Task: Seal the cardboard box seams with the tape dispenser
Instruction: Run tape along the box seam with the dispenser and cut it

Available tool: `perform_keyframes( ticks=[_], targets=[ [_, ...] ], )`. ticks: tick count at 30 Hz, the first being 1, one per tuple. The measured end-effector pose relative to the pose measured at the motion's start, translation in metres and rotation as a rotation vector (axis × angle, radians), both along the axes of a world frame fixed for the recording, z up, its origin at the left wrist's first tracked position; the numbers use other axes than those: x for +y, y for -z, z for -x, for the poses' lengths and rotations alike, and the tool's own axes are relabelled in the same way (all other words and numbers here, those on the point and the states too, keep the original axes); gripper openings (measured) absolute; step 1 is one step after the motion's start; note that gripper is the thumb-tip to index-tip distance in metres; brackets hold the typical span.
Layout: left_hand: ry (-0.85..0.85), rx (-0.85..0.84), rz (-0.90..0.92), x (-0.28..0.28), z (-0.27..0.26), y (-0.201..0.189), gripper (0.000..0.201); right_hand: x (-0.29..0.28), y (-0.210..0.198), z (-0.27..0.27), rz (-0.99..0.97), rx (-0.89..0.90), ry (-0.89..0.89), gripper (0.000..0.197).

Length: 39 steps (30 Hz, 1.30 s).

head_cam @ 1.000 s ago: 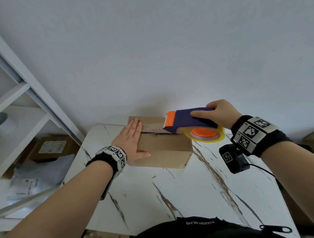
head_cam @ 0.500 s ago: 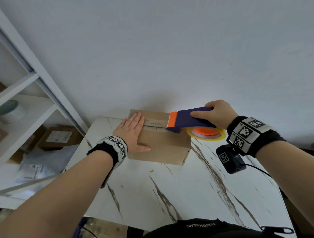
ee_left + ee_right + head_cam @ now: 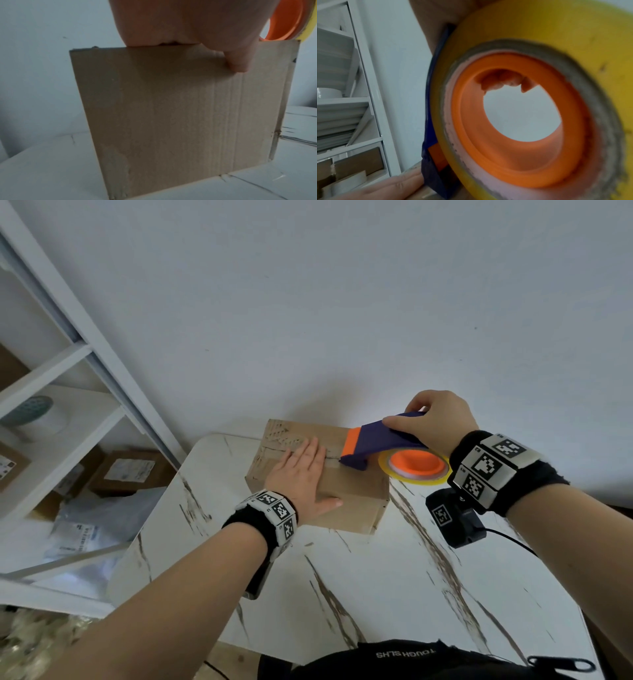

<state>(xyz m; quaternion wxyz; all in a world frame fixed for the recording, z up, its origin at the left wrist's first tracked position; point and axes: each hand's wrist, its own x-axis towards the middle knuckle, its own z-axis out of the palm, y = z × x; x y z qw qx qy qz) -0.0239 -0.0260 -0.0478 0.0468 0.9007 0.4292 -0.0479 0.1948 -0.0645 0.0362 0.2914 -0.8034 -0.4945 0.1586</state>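
Observation:
A small cardboard box (image 3: pixel 352 494) stands at the far edge of the marble-patterned table (image 3: pixel 376 583), against the wall. My left hand (image 3: pixel 301 474) lies flat on the box's top with fingers straight, the thumb (image 3: pixel 238 63) hanging over the near side (image 3: pixel 171 115). My right hand (image 3: pixel 435 422) grips the purple and orange tape dispenser (image 3: pixel 376 443), whose front end rests on the top seam just right of my left fingertips. The yellow tape roll (image 3: pixel 414 467) with its orange hub (image 3: pixel 513 121) hangs past the box's right end.
White shelving (image 3: pixel 68 412) at the left holds parcels (image 3: pixel 126 470) and tape rolls (image 3: pixel 329 92). A plain wall (image 3: pixel 342 320) rises right behind the box. A black wrist camera (image 3: pixel 455 518) hangs under my right wrist above the table.
The dispenser has slid right along the top seam, away from my left hand, and its roll now overhangs the box's right end. My left hand stays flat on the box.

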Motion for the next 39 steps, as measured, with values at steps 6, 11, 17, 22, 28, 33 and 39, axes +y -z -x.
perform_keyframes(
  ticks=[6,11,17,22,28,33,39],
  targets=[
    [0.05,-0.043,-0.007,-0.011,-0.015,0.002,0.082,0.006,0.0,0.004,0.008,0.008,-0.033,0.017],
    [0.028,-0.048,-0.016,-0.015,-0.018,0.004,0.082,0.006,0.001,0.005,0.066,-0.027,-0.041,0.014],
    [0.042,-0.033,-0.038,-0.014,-0.015,0.003,0.076,0.005,0.0,0.002,0.075,0.018,-0.048,0.015],
    [0.049,0.028,-0.044,-0.004,-0.003,0.003,0.071,0.008,0.0,0.012,0.064,0.033,-0.077,0.016],
    [0.003,0.076,-0.029,0.006,0.028,-0.005,0.077,0.013,0.005,0.037,0.024,0.057,-0.164,0.025],
    [-0.23,0.001,0.065,-0.022,-0.005,-0.007,0.116,0.012,0.006,0.036,-0.012,0.131,-0.118,0.038],
    [-0.387,-0.037,-0.003,-0.032,-0.031,0.001,0.122,0.004,0.011,0.028,0.046,0.094,-0.233,0.071]
  ],
)
